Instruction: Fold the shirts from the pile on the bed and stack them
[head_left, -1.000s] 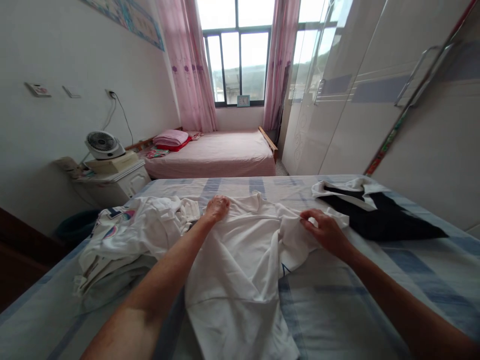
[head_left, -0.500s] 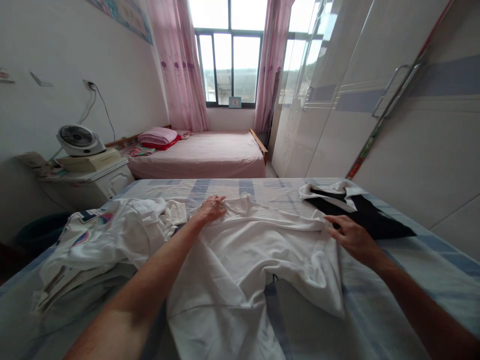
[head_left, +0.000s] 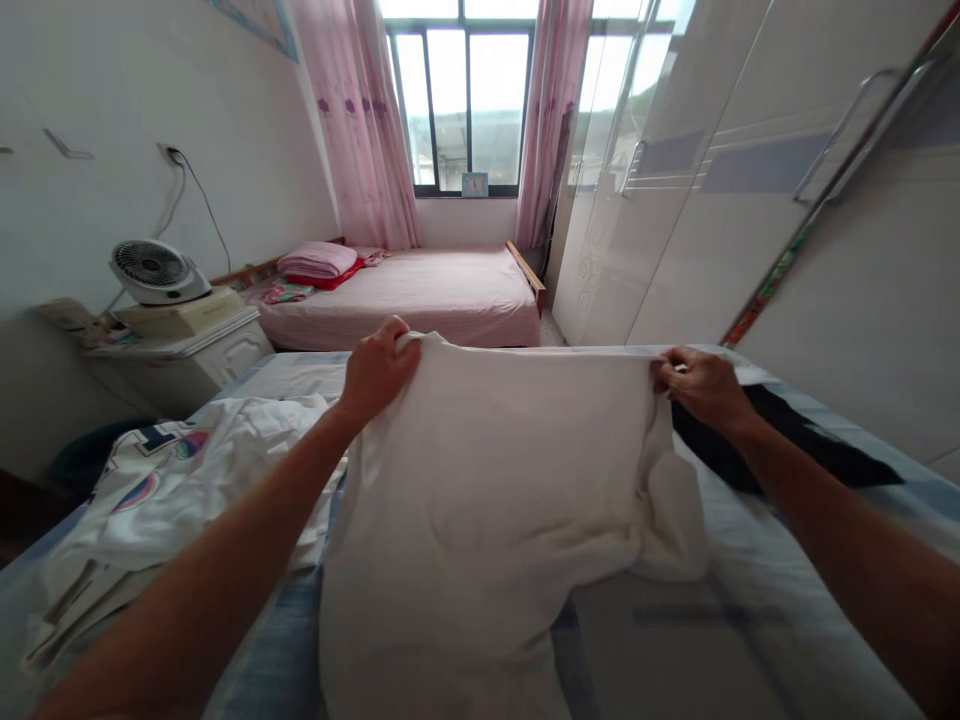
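Observation:
A white long-sleeved-looking shirt [head_left: 517, 450] hangs stretched between my two hands, its top edge pulled nearly straight above the bed. My left hand [head_left: 381, 368] is closed on the upper left corner of the cloth. The upper right corner is pinched in my right hand [head_left: 701, 385]. Below, the cloth drapes down toward me and its lower part rests on the bed; its exact cut is hard to make out. Left of the shirt, beside my left forearm, lies a heap of white clothes [head_left: 217, 470] with colourful prints. Behind my right wrist lies a black-and-white garment [head_left: 810, 440], partly covered.
The bed [head_left: 637, 640] has a blue-and-white checked sheet. Beyond it stands a second bed [head_left: 442, 290] with pink bedding. A fan [head_left: 157, 270] sits on a box on the white cabinet [head_left: 202, 355] at left. A glossy wardrobe [head_left: 675, 240] lines the right side.
Both hands have risen from the bed, lifting the shirt's upper edge and pulling it taut. My left hand, earlier resting on the cloth, now grips it. The view has shifted slightly.

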